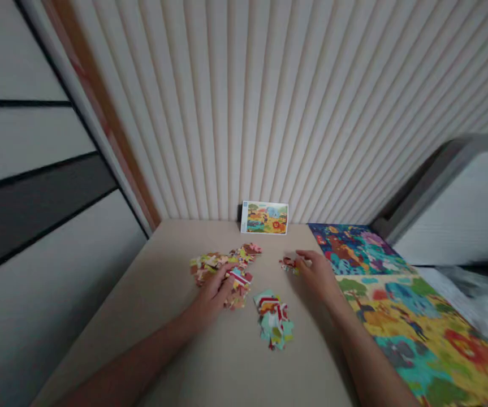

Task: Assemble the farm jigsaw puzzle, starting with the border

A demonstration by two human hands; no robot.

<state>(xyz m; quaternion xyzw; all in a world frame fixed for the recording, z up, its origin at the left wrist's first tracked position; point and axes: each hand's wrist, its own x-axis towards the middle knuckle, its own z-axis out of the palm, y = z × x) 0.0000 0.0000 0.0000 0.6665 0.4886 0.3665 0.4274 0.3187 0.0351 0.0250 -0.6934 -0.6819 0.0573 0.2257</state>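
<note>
My left hand (216, 288) rests on a loose pile of jigsaw puzzle pieces (205, 268), its fingers apart over the pieces. A striped red and white piece (240, 277) lies beside its fingertips. On the right, my right hand (315, 272) has its fingers curled at a small cluster of brownish puzzle pieces (287, 263). A small orange-yellow puzzle piece appears to be between its thumb and finger, though the view is blurred. Between my forearms lies a third pile of pale green, white and red pieces (274, 321).
A picture card (266, 218) with animals leans upright at the table's (222, 362) back edge, against a ribbed pale panel (235, 113). On the right lie a dark blue picture puzzle (356, 249) and a yellow animal puzzle (422, 328). Clear plastic (481, 305) sits beyond them.
</note>
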